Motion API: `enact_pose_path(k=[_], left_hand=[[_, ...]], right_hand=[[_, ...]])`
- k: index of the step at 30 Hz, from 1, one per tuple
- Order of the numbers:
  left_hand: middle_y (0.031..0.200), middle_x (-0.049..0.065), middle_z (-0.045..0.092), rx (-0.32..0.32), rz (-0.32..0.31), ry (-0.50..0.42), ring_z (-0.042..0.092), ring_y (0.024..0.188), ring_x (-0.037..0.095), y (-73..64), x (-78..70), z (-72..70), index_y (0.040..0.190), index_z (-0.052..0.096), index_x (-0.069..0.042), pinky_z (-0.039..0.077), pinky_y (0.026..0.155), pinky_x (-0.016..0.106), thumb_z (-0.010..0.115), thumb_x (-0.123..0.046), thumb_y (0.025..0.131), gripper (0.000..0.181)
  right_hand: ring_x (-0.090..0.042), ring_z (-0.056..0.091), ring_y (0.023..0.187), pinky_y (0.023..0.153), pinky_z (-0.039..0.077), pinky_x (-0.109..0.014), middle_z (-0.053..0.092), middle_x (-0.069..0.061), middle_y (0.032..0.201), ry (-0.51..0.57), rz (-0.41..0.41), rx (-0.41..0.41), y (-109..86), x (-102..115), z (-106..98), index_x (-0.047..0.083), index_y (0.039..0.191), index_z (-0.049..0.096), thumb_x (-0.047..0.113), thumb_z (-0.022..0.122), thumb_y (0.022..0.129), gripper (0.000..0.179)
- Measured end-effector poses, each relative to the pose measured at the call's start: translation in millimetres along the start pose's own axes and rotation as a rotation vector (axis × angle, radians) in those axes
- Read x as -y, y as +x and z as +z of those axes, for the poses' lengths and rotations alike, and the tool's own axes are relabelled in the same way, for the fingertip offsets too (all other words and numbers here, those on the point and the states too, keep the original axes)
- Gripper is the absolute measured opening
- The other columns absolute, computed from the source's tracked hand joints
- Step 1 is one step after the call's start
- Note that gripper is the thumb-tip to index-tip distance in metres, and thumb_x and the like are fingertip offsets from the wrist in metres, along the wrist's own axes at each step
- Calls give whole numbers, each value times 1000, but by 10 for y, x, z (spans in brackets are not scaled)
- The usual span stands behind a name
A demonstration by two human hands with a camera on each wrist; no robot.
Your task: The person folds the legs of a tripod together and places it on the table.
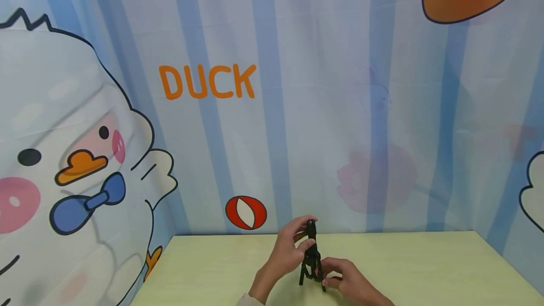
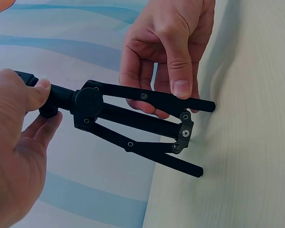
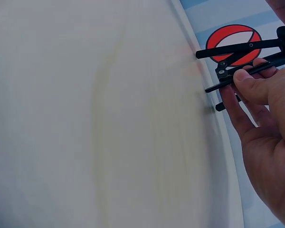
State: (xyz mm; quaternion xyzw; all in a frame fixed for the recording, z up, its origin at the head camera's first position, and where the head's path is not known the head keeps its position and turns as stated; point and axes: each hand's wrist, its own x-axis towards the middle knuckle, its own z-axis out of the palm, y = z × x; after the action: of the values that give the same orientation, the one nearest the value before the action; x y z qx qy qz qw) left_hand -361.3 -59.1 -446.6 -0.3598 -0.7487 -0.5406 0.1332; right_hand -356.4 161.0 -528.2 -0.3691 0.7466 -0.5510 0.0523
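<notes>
Black, probably light yet stiff, the tripod [image 1: 312,255] is roughly upright near the middle of the surface's [image 1: 212,268] back edge. Left hand [image 1: 290,251] grips its upper column [image 2: 62,97]; right hand [image 1: 346,278] pinches one leg [image 2: 204,105]. Hinged braces [image 2: 183,137] look delicate; the column seems safest to hold.

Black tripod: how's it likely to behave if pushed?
The black tripod would probably tip easily, as its legs sit close together for its height. The legs look straight and stiff, so they'd likely swing at the hinged links rather than bend.
</notes>
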Motion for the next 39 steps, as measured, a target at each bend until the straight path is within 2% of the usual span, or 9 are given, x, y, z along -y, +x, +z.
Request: enact_pose_path(k=[6, 14, 19, 24, 30, 35, 39], left_hand=[[133, 7, 63, 2, 29, 1, 65, 118, 22, -2, 0, 8, 140, 60, -17, 55, 101, 31, 67, 15, 93, 57], [133, 6, 64, -4, 24, 13, 65, 119, 22, -8, -4, 8, 140, 60, -18, 55, 102, 34, 68, 12, 93, 56], [127, 3, 65, -73, 84, 132, 65, 114, 18, 1, 1, 24, 139, 61, -18, 58, 98, 36, 75, -1, 94, 50], [113, 1, 65, -156, 132, 206, 65, 101, 16, 9, -21, 36, 133, 66, -20, 61, 85, 33, 81, -10, 92, 45], [109, 1, 63, -162, 149, 167, 67, 96, 18, 3, -26, 32, 131, 67, -21, 62, 81, 28, 80, -7, 92, 45], [111, 2, 64, -153, 146, 162, 69, 97, 18, -4, -47, 22, 132, 66, -20, 63, 83, 33, 79, -4, 92, 45], [115, 4, 65, -146, 148, 159, 70, 99, 19, -16, -52, 16, 134, 65, -19, 63, 84, 33, 77, -1, 92, 47]], right_hand=[[-16, 67, 99, 86, 58, -30, 70, -14, 112, -34, 11, -18, 4, -3, 19, 5, 121, 70, 2, 67, 99, 22], [-15, 68, 98, 86, 58, -30, 70, -13, 112, -49, 16, -15, -2, 5, 21, 5, 121, 69, 3, 66, 99, 22], [-18, 69, 97, 86, 58, -30, 71, -14, 111, -31, 15, -30, 5, 15, 28, 3, 120, 70, 0, 68, 98, 23], [-22, 70, 96, 85, 58, -29, 71, -15, 108, -26, 17, -39, 22, 43, 47, 0, 120, 70, -2, 68, 96, 23], [-20, 70, 96, 84, 58, -28, 70, -16, 108, -15, 35, -37, 34, 77, 81, -3, 120, 68, 0, 70, 96, 23], [-18, 70, 95, 83, 58, -27, 70, -15, 107, -8, 50, -45, 39, 86, 88, -3, 119, 68, 0, 70, 96, 23], [-16, 70, 93, 79, 60, -27, 71, -16, 105, -29, 53, -98, 32, 82, 91, -1, 117, 70, 3, 71, 97, 20]])
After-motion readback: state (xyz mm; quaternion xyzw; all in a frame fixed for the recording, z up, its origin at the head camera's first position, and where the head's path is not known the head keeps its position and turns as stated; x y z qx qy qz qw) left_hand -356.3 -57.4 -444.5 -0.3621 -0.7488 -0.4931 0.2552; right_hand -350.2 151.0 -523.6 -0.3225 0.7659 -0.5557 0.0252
